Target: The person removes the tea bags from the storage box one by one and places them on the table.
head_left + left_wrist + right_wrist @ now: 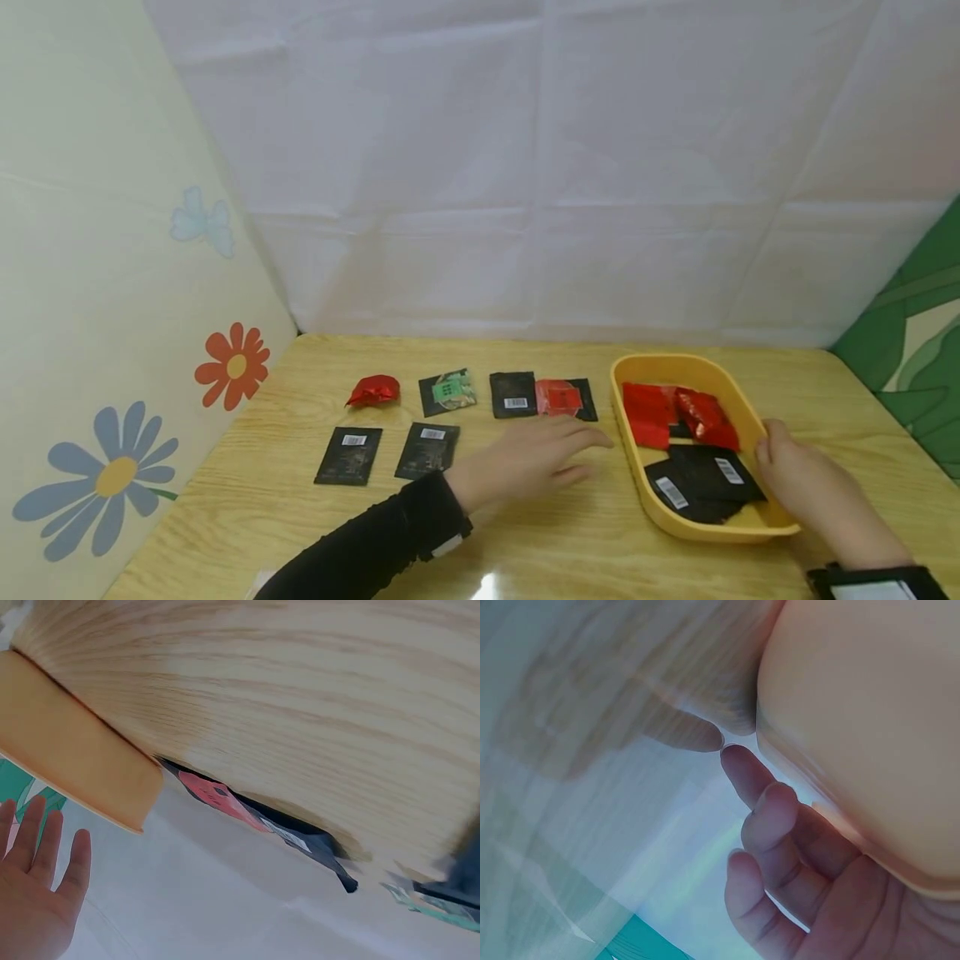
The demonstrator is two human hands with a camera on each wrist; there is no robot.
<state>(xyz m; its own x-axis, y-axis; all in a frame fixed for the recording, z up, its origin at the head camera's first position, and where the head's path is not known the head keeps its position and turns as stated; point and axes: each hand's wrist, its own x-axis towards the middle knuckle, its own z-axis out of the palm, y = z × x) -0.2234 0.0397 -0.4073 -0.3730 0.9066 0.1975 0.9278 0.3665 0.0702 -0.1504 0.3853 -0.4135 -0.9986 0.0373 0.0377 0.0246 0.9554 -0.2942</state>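
Note:
My left hand (528, 458) hovers over the table left of a yellow plastic basket (651, 496), fingers extended and holding nothing; in the left wrist view the hand (37, 889) is spread beside the basket's wall (82, 742). My right hand (810, 483) grips the basket's right rim, its fingers (761, 896) curled along the outer wall in the right wrist view. Inside the basket lie red packets (647, 414) and black sachets (716, 473) with barcode labels. Just beyond my left hand lie a black sachet (513, 393) and a red-and-black sachet (558, 397), edges meeting.
Farther left on the wooden table (570, 558) are a shiny red packet (373, 390), a green-and-black sachet (448, 392) and two black sachets, one at the left (348, 456) and another nearer my sleeve (427, 450). A white sheet (465, 208) hangs behind the table.

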